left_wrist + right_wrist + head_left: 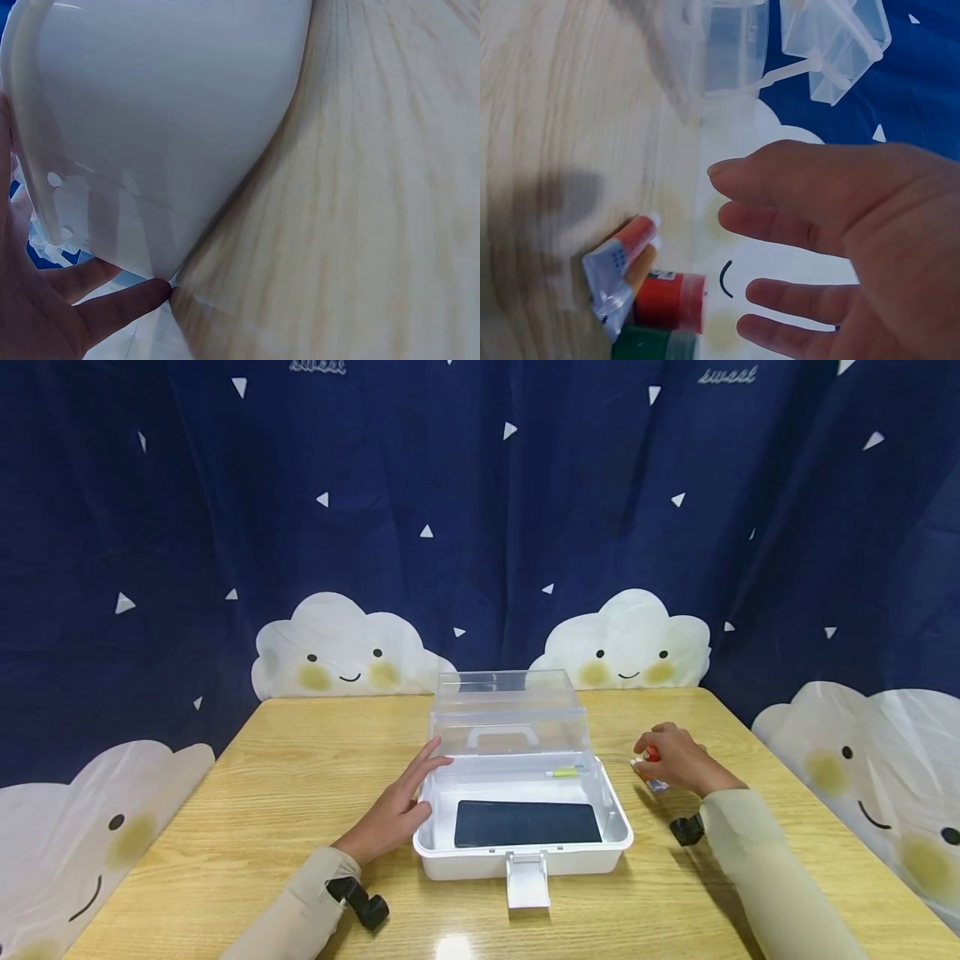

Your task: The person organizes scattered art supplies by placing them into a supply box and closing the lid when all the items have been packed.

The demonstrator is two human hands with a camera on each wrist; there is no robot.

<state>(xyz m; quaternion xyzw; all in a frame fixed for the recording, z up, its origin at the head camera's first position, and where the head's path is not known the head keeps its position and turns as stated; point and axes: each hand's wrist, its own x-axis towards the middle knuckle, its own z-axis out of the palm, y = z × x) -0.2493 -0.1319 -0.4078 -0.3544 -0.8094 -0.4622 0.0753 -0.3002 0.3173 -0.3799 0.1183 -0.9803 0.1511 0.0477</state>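
Hanging at the back and sides: 1 navy curtain (420,460) printed with white clouds and triangles. Wood-grain bench (322,760) in front carries everything. White box (480,865) sits mid-bench, clear lid (502,697) swung up at the back. Left hand (393,810) is at the box's left side: fingers extended and apart, touching the side wall, not wrapped round it. Right hand (678,760) hovers right of the box over a small cluster; right wrist view shows thumb and fingers spread wide, holding nothing. In the box, 1 flat dark slab (528,823) lies along the front. White latch (528,881) hangs off the middle of the front wall. Cluster: red jar (658,300) just beside green jar (641,343), plus 2 tubes (619,255) by the red jar. Smallest: yellow-green item (562,772), back right in the box, too small to identify.
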